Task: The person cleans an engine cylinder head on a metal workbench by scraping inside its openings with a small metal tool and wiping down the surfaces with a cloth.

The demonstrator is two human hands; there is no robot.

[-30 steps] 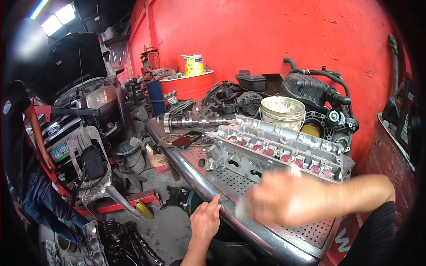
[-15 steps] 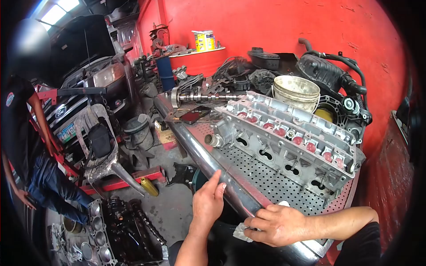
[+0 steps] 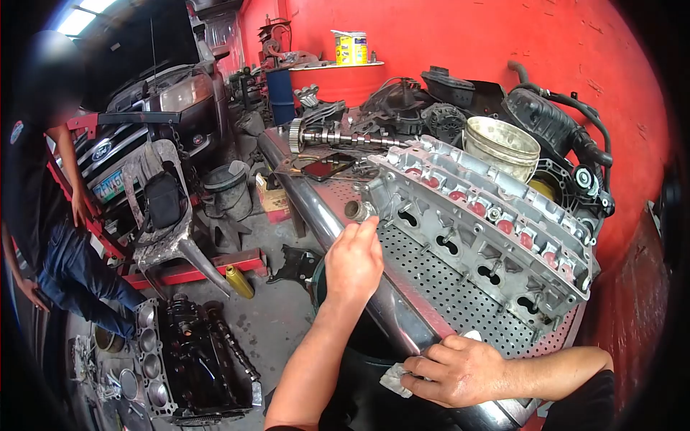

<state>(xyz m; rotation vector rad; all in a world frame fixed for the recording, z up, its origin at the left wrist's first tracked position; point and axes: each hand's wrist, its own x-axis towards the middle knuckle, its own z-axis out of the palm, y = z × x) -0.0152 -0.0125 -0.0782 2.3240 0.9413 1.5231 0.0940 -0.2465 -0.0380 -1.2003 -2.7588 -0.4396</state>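
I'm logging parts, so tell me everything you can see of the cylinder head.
The cylinder head is a long grey block that looks like cast metal. Four dark ports line its near side, with studs sticking out around them. Reddish rounds show in a row along its open top. A short pipe stub, brownish at the mouth, juts from one end. It lies slantwise on the perforated bench top, before the bucket. The left hand is at the stub; contact is unclear.

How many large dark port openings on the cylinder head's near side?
4, along the cylinder head: first port nearest the pipe stub, second port and third port mid-row, fourth port toward the right end. None looks hidden.
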